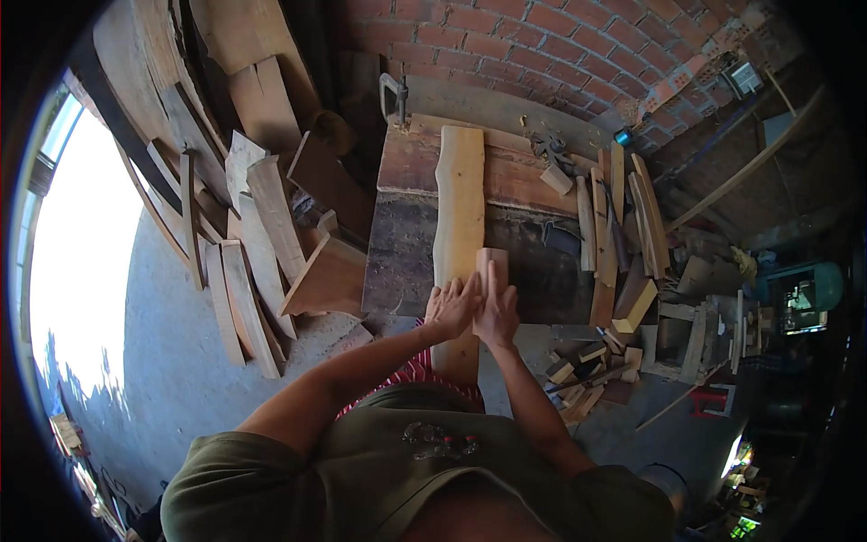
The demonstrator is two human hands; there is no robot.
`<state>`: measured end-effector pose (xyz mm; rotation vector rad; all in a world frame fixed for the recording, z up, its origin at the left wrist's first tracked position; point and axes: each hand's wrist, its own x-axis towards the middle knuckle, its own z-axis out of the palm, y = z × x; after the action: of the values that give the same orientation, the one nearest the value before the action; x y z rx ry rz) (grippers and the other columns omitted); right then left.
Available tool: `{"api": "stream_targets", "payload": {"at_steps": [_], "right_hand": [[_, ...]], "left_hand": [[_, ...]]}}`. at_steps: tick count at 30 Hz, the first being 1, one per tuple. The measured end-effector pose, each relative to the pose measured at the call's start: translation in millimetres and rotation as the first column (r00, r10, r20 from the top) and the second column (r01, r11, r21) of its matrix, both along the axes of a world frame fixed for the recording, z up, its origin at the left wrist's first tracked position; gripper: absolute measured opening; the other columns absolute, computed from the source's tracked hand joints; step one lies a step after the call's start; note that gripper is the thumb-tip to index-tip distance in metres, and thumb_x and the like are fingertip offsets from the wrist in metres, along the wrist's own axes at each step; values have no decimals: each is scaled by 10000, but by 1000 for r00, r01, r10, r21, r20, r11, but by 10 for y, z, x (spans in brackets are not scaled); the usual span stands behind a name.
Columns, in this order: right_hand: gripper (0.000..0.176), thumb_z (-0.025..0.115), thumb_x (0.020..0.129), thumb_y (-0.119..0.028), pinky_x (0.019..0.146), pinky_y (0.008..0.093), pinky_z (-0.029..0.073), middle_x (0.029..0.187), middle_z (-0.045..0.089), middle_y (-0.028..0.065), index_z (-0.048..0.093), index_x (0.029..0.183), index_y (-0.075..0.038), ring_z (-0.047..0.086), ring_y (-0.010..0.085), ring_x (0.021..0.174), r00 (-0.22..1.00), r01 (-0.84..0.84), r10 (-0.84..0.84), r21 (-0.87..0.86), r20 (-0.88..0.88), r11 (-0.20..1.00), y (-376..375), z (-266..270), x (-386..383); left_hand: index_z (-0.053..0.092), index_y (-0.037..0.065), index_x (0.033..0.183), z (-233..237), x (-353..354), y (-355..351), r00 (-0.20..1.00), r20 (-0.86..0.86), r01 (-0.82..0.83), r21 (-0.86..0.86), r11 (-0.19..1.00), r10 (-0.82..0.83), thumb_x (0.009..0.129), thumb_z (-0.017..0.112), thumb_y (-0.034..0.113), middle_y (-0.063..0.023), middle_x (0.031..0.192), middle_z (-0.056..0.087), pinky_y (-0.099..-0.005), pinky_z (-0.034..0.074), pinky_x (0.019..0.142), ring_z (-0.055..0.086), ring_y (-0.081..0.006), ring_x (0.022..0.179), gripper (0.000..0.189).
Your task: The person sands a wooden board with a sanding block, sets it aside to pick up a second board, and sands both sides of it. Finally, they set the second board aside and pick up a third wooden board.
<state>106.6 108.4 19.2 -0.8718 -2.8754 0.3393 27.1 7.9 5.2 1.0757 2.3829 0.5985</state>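
Right hand [497,312], head view: fingers curled round the near end of a small wood block [492,260], at the right edge of the plank [459,194]. Can't tell if the block rests on the plank or just beside it. Left hand [452,305] sits touching the right one, spread flat, palm down on the plank's near part, gripping nothing. Plank runs near-to-far along the bench [402,244], near end overhanging toward the person. Prob. stiff and fairly heavy w/ rough wavy edges, so splinters are likely. Best taken w/ both hands at the long edges, approx. mid-length. Block looks light and rigid, a one-hand grip by its sides. Clamp [393,95] stands at the far-left bench corner; offcuts [601,217] lie right.
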Motion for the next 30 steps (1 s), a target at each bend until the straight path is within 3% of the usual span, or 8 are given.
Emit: {"api": "stream_targets", "payload": {"at_steps": [5, 8, 13, 21, 25, 26, 27, 30], "right_hand": [[783, 649, 851, -325, 729, 478, 503, 1035, 479, 191, 243, 1515, -242, 548, 402, 931, 972, 235, -235, -6, 9, 972, 488, -121, 150], [700, 649, 863, -360, 857, 473, 413, 1166, 494, 192, 359, 1468, -162, 501, 340, 1063, 989, 146, -142, 356, -38, 923, 443, -123, 184], [846, 699, 792, -463, 918, 536, 383, 1405, 360, 232, 329, 1472, -119, 415, 392, 1224, 985, -53, 81, 180, -152, 982, -589, -123, 522], [1026, 754, 687, -338, 909, 568, 447, 1507, 186, 257, 193, 1511, -95, 268, 448, 1350, 992, 79, -75, -33, 102, 996, -1115, -142, 617], [922, 717, 705, -221, 857, 477, 505, 1434, 331, 219, 243, 1485, -95, 404, 384, 1275, 946, -141, 105, -97, -307, 985, -908, -3, 739], [881, 682, 720, -186, 815, 439, 521, 1398, 371, 205, 251, 1482, -92, 461, 349, 1220, 930, -228, -31, -641, -367, 733, -847, 174, 815], [842, 648, 735, -151, 773, 401, 537, 1362, 410, 191, 258, 1480, -90, 519, 314, 1165, 922, -303, -182, -929, -342, 211, -826, 371, 889], [630, 532, 841, -277, 788, 403, 551, 1256, 535, 180, 382, 1399, -25, 618, 282, 1035, 837, -453, -516, -756, -179, -472, -925, 482, 1193]], "left_hand": [[366, 154, 1456, 28, 98, -582, 999, -27, -22, 55, 998, 24, 908, 541, 345, -157, 1148, 505, -439, 364, 905, 481, -322, 1098, 606], [427, 173, 1412, -14, 87, -1007, 999, -7, -49, 43, 998, 50, 892, 577, 316, -158, 1152, 504, -460, 374, 921, 475, -338, 1101, 561], [540, 173, 1302, -193, 189, -1477, 984, 68, -173, 94, 980, 167, 863, 631, 287, -155, 1138, 526, -455, 393, 937, 483, -353, 1098, 463], [597, 116, 1239, -306, 261, -1762, 980, 172, -141, 246, 959, 100, 872, 626, 232, -170, 1019, 599, -419, 453, 892, 561, -324, 1013, 386], [605, 85, 1231, -260, 305, -1807, 898, 437, -194, 285, 939, 53, 904, 593, 242, -144, 993, 610, -335, 506, 736, 635, -232, 874, 363], [586, 91, 1259, -277, 309, -1801, 832, 554, -214, 270, 939, 31, 941, 550, 283, -110, 1009, 605, -328, 483, 783, 602, -202, 886, 374], [567, 98, 1288, -254, 318, -1757, 751, 660, -230, 254, 939, 5, 977, 506, 324, -75, 1025, 599, -321, 459, 830, 570, -171, 897, 389], [560, 93, 1286, -166, 394, -1653, 538, 838, -305, 92, 948, 92, 999, 445, 399, -65, 1044, 591, -304, 458, 790, 547, -145, 867, 435]]}}
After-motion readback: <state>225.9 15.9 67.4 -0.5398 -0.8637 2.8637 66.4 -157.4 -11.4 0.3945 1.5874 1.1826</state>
